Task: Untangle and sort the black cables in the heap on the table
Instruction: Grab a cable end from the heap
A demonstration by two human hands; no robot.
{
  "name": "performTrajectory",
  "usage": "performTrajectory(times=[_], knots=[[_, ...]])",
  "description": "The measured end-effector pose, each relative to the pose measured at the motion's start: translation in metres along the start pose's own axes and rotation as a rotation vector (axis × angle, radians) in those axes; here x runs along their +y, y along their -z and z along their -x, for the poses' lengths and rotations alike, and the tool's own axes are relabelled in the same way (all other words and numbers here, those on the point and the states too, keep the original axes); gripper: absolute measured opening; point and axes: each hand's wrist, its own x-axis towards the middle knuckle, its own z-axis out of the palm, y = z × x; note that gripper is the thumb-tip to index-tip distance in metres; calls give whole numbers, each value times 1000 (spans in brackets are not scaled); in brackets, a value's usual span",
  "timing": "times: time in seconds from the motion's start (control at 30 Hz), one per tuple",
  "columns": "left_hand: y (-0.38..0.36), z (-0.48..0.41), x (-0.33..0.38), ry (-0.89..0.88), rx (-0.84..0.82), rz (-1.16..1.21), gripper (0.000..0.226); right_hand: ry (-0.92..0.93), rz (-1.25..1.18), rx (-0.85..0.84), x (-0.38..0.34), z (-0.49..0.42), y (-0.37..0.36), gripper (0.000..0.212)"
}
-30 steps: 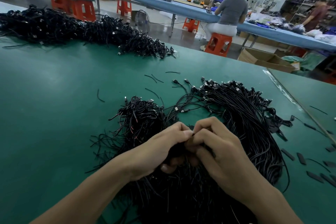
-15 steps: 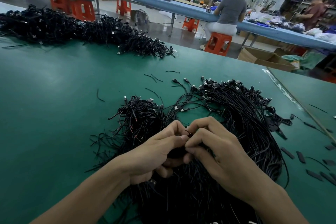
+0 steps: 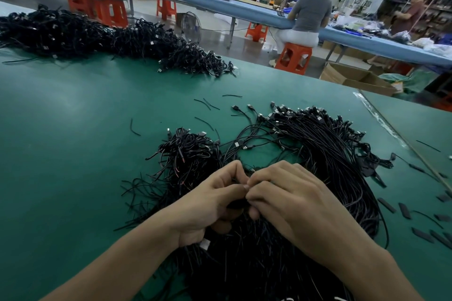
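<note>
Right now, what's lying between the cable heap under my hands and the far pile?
In the head view, mostly bare green table with a few short black wire scraps.

I couldn't see just where the left hand [image 3: 210, 208] and right hand [image 3: 298, 208] pinched the cables [image 3: 236, 203] between them; curled fingers [image 3: 276, 178] hid it. The heap [image 3: 330, 154] ran off the bottom edge.

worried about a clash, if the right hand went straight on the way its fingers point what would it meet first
Most likely the left hand: the right hand points leftward at it, and their fingertips seem to touch where both pinch a cable over the cable heap.
</note>
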Motion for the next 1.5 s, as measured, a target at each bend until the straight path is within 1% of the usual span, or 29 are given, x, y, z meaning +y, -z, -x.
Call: performTrajectory(times=[0.13,0.23,0.3,0.37,0.67,0.87,0.97,1.07,1.2,1.3,1.4,1.5], knots=[[0,0,-2,1,4,-1,24,-8,17,-33,-1,-1,2,15],[0,1,-1,-3,-2,-9,24,-19,21,-49,-3,-3,4,9],[0,0,-1,-5,6,-22,23,-30,35,-62,-5,-5,5,9],[0,0,-1,3,18,-41,24,-34,48,-77,-8,-5,7,2],[0,0,0,-12,67,-94,21,-200,81,-133,-22,-12,3,19],[3,1,-3,28,85,-91,18,-211,15,-182,-24,-14,0,18],[4,-1,0,33,82,-92,16,-236,10,-167,-25,-14,-1,27],[5,-2,2,29,78,-61,23,-229,13,-151,-24,-15,0,33],[6,-1,4,51,52,-29,22,-194,36,-123,-25,-14,0,30],[6,0,5,79,53,21,27,-186,60,-111,-26,-14,-2,30],[5,0,4,99,73,106,33,-214,30,-114,-25,-15,-1,33],[3,1,4,87,70,116,29,-257,-34,-143,-22,-15,-1,34]])
